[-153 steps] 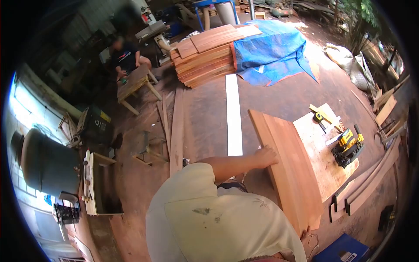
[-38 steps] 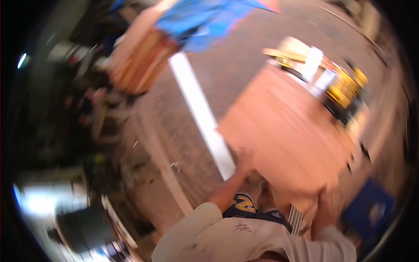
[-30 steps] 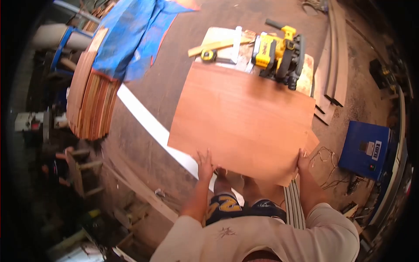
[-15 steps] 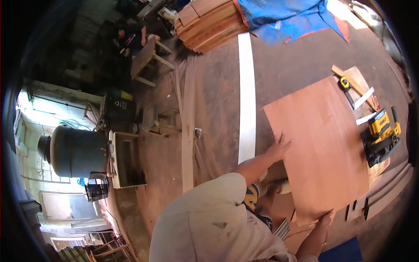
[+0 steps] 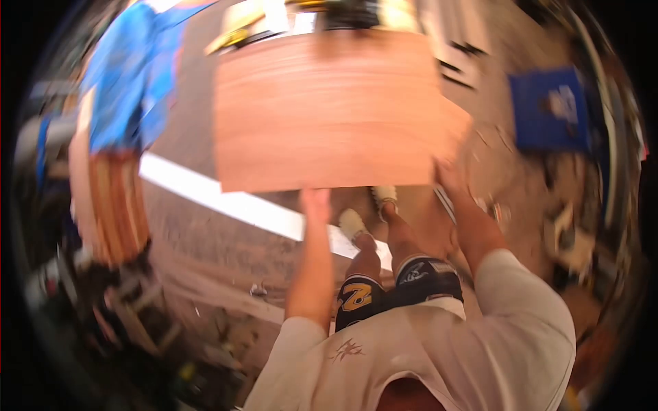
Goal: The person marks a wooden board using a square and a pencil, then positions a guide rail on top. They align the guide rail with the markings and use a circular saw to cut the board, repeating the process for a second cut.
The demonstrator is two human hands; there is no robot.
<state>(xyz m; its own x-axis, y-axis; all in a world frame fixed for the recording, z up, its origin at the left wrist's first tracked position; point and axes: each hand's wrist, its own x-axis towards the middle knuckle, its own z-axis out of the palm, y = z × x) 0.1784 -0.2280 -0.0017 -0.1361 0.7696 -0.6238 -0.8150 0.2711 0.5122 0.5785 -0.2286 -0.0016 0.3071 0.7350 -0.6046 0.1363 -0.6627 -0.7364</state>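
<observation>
A large reddish-brown wooden panel [image 5: 322, 113] lies in front of me, blurred by motion. My left hand [image 5: 316, 200] is at its near edge, left of the middle, with the fingers partly hidden at the board. At the near right corner, my right hand [image 5: 449, 177] grips the panel. A second piece of wood [image 5: 454, 127] sticks out from under the right side. Beyond the far edge are a dark power tool [image 5: 351, 12] and a yellow tape measure [image 5: 236, 38].
A white strip [image 5: 233, 205] runs diagonally across the floor. On the left stand stacked boards [image 5: 118, 205] beneath a blue tarp [image 5: 123, 75]. A blue object [image 5: 550, 113] is at the right. Dark-ended boards [image 5: 449, 34] lie at the upper right.
The view has swung round, so the panel now lies crosswise ahead of me. My left hand has moved from the panel's surface to its near edge; my right hand is still at the panel.
</observation>
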